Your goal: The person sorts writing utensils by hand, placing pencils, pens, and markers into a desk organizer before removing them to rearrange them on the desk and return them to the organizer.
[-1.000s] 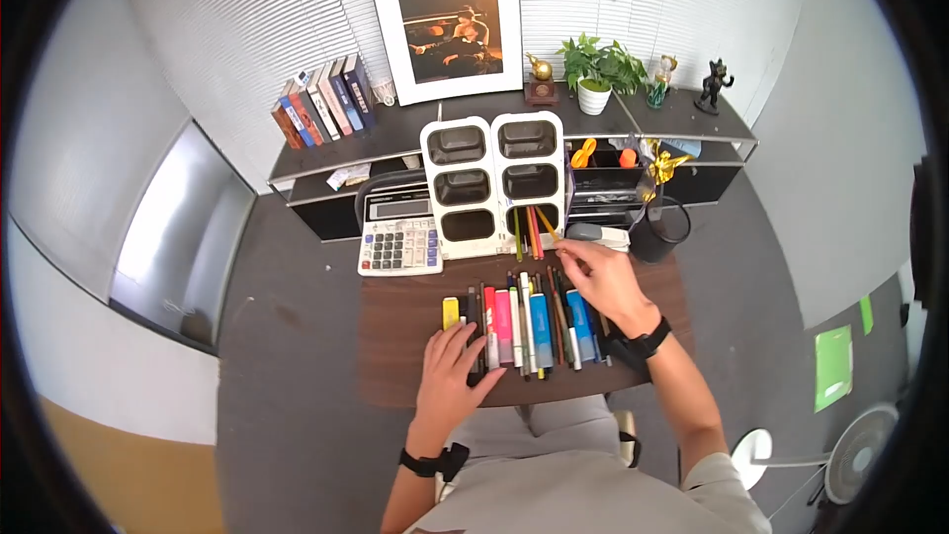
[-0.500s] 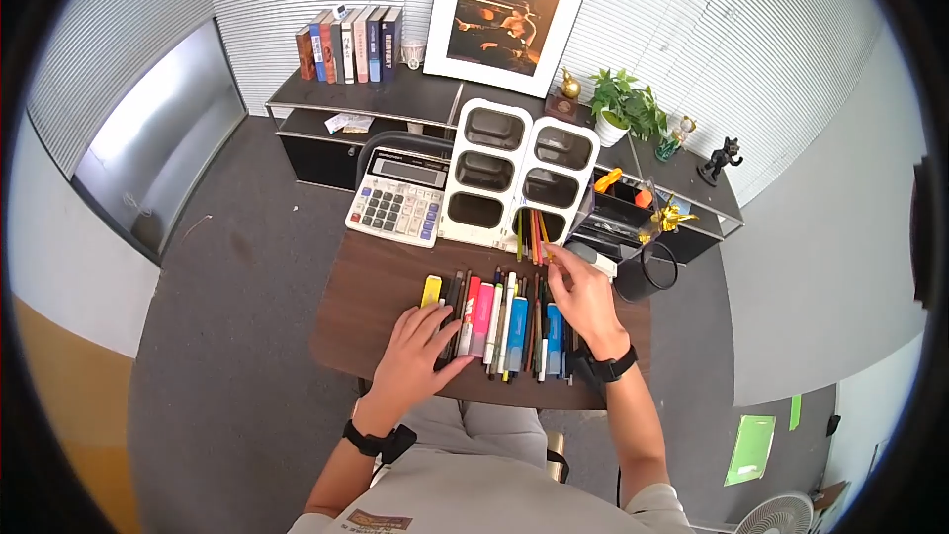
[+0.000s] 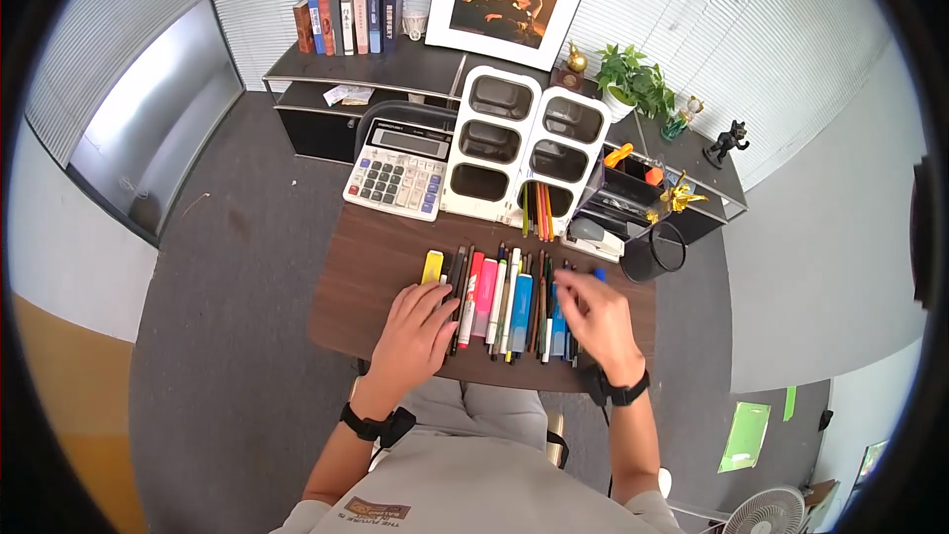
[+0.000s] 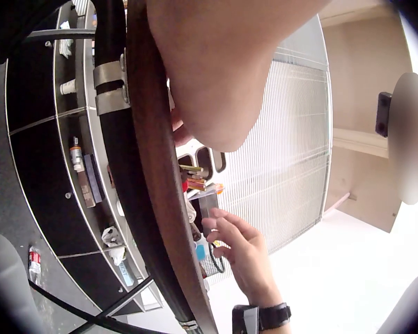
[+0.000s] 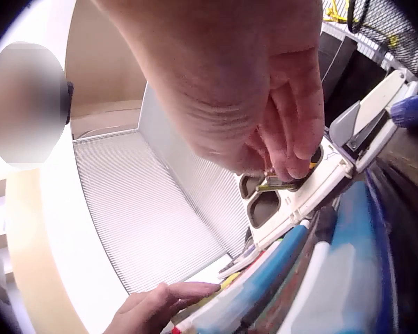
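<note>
A row of pens, markers and pencils lies side by side on the brown table (image 3: 341, 287). My left hand (image 3: 410, 328) rests at its left end, fingers extended over the dark pencils beside a yellow highlighter (image 3: 432, 266). My right hand (image 3: 603, 324) hovers over the right end, fingers loosely bent and nothing between them, near a blue highlighter (image 3: 559, 333). Pink (image 3: 485, 297) and blue (image 3: 520, 311) highlighters lie mid-row. Behind stands a white organizer (image 3: 481, 206) with dark compartments. Several coloured pencils (image 3: 540, 213) lean out of its lower right compartment.
A calculator (image 3: 397, 178) stands left of the organizer. To its right are a stapler (image 3: 593, 240), a black mesh pen cup (image 3: 653, 252) and a black desk holder (image 3: 633, 186). Behind the table, a low cabinet carries books (image 3: 351, 20), a framed poster and a potted plant (image 3: 633, 81).
My right hand has let go of a yellow-orange pencil at the organizer's lower right compartment and drawn back toward the row's right end. My left hand stays at the left end. The head view has shifted.
</note>
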{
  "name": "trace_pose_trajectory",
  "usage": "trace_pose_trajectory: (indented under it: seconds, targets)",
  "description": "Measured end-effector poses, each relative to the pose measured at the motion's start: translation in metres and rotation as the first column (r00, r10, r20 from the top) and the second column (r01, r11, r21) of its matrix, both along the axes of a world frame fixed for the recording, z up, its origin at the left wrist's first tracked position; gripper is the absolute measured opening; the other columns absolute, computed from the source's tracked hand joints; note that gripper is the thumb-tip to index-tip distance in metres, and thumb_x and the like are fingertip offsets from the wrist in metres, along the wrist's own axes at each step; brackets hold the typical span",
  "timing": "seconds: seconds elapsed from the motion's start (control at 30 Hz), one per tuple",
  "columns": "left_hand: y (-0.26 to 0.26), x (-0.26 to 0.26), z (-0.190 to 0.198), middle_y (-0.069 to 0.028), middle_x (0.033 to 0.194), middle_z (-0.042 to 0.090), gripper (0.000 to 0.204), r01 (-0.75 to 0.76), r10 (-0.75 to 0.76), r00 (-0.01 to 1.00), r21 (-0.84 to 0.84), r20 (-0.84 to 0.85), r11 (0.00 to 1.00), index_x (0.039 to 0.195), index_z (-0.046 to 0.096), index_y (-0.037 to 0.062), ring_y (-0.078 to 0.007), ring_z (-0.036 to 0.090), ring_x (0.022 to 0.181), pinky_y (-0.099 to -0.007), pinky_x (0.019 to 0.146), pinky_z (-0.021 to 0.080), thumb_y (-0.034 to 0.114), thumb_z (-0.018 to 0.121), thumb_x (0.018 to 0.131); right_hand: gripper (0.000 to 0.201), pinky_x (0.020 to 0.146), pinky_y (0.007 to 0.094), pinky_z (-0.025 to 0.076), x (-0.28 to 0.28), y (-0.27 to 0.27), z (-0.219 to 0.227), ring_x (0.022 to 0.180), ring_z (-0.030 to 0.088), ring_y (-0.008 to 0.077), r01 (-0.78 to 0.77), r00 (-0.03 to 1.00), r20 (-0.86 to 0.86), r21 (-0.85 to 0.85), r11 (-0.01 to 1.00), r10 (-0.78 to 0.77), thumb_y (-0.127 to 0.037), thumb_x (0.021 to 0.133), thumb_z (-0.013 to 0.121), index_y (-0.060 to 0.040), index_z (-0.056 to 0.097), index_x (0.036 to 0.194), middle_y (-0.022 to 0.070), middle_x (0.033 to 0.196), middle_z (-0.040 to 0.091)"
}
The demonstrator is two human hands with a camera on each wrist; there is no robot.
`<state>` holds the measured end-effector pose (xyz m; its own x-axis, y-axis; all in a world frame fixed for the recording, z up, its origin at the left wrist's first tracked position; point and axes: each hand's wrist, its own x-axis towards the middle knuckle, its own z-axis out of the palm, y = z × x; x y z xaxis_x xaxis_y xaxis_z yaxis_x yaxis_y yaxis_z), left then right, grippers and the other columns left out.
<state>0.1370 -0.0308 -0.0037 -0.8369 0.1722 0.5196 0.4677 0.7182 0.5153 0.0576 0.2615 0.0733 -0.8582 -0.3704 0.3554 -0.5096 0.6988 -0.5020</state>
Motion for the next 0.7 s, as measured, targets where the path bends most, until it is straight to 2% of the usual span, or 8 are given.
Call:
trace_pose_trajectory:
  seconds: [0.07,0.17,0.3,0.4,0.7]
  targets:
    - [0.000,0.000,0.000,-0.0176,0.144,0.064,0.031,0.000,0.000,1.000,-0.007,0.001,1.000,0.127,0.072,-0.0041,-0.0384,0.054,0.140,-0.0564,0.121,0.042,0.013,0.065,0.102,0.026,0.081,0.0410,0.061,0.016,0.010,-0.008,0.089,0.074,0.0292,-0.130,0.983,-0.115,0.088,0.988,0.140,-0.014,0.092,0.082,-0.0056,0.079,0.117,0.0119,0.106,0.079]
    - [0.000,0.000,0.000,-0.0175,0.143,0.064,0.032,0.002,-0.002,1.000,-0.024,0.007,1.000,0.126,0.071,-0.0044,-0.0376,0.055,0.139,-0.0561,0.121,0.042,0.015,0.066,0.102,0.031,0.090,0.0427,0.059,0.048,0.008,-0.010,0.102,0.069,0.0302,-0.163,0.987,0.015,0.152,0.975,0.162,-0.018,0.086,0.088,-0.0072,0.080,0.114,0.0097,0.107,0.074]
    - [0.002,0.000,0.001,-0.0169,0.142,0.064,0.030,-0.007,0.007,1.000,-0.020,0.005,1.000,0.125,0.072,-0.0042,-0.0384,0.056,0.137,-0.0561,0.119,0.043,0.011,0.065,0.101,0.033,0.092,0.0414,0.057,0.065,0.010,-0.022,0.106,0.064,0.0285,-0.136,0.988,-0.039,0.217,0.967,0.148,-0.018,0.084,0.089,-0.0070,0.080,0.113,0.0079,0.113,0.066]
    - [0.002,0.000,-0.001,-0.0166,0.142,0.064,0.030,-0.008,0.008,1.000,-0.029,-0.002,1.000,0.125,0.073,-0.0039,-0.0385,0.056,0.137,-0.0559,0.118,0.044,0.011,0.066,0.100,0.031,0.091,0.0411,0.055,0.065,0.013,-0.024,0.105,0.064,0.0279,-0.108,0.987,-0.092,0.247,0.963,0.135,-0.016,0.085,0.087,-0.0070,0.080,0.114,0.0072,0.113,0.066]
    - [0.004,-0.002,-0.003,-0.0164,0.141,0.065,0.029,-0.028,0.028,0.999,-0.013,-0.028,1.000,0.122,0.074,-0.0028,-0.0389,0.058,0.136,-0.0557,0.117,0.045,0.011,0.072,0.096,0.028,0.091,0.0393,0.052,0.069,0.016,-0.031,0.108,0.062,0.0236,-0.159,0.963,-0.156,0.330,0.931,0.220,-0.016,0.088,0.084,-0.0112,0.080,0.116,0.0029,0.114,0.063]
